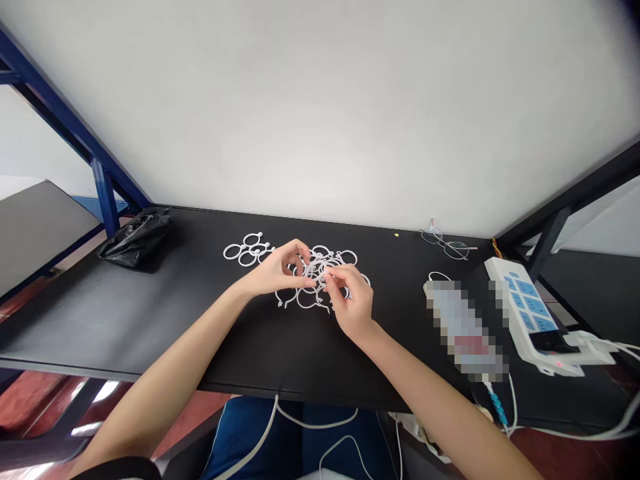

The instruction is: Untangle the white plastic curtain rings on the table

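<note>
A heap of white plastic open rings (306,298) with small knobbed ends lies mid-table, partly hidden under my hands. Over its left side, my left hand (280,272) is open, its thumb and curled fingers apart with nothing visible between them. On the right, my right hand (354,299) pinches a small white piece between thumb and forefinger; it looks like part of a white ring, though the heap behind it blurs the outline. A smaller cluster of white rings (249,256) lies to the left of my left hand.
A black plastic bag (137,237) sits at the back left. On the right are eyeglasses (456,249), a pixelated phone-like object (465,330) with a cable, and a white power strip (520,307). The wall (320,133) borders the black table (165,313) behind.
</note>
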`<state>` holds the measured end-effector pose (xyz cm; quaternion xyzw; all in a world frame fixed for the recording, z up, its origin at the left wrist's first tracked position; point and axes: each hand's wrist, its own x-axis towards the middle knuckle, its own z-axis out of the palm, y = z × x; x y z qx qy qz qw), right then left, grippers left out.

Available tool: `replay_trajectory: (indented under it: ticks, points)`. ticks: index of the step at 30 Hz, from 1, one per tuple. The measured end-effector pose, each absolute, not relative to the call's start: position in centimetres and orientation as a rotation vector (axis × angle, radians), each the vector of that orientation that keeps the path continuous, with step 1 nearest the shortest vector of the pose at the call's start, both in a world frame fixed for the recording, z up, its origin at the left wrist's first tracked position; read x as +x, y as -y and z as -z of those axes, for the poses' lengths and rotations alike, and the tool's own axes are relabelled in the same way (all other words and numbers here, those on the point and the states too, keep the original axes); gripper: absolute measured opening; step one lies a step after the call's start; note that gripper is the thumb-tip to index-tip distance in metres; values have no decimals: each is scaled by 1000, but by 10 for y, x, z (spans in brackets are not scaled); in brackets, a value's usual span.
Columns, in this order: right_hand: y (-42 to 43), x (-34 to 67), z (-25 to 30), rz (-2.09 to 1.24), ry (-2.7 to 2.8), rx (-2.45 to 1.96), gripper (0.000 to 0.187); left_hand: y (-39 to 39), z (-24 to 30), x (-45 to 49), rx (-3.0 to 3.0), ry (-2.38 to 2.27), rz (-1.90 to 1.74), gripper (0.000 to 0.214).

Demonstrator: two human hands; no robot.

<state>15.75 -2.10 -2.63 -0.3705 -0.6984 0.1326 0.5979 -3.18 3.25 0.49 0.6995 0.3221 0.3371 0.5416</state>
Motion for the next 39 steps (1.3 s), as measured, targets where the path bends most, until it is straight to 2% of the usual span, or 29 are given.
replay_trajectory:
  ticks: [3, 10, 15, 26, 32, 39]
  points:
    - [21, 158, 26, -327, 1615, -834, 17, -26, -8, -24, 1693, -708, -712, 57]
    - [23, 159, 25, -372, 1627, -814, 17, -13, -9, -8, 1568, -678, -892, 38]
    - [24, 158, 29, -416, 1667, -827, 13, -12, -9, -7, 1499, -614, -846, 30]
    - [24, 158, 31, -406, 1696, -871, 11, -12, -8, -9, 1727, -740, -911, 26]
    - [25, 157, 28, -454, 1701, -935, 2, -13, -6, -10, 1781, -812, -918, 24]
    - [25, 159, 28, -522, 1752, -962, 19, -12, -7, -10, 1716, -790, -868, 23]
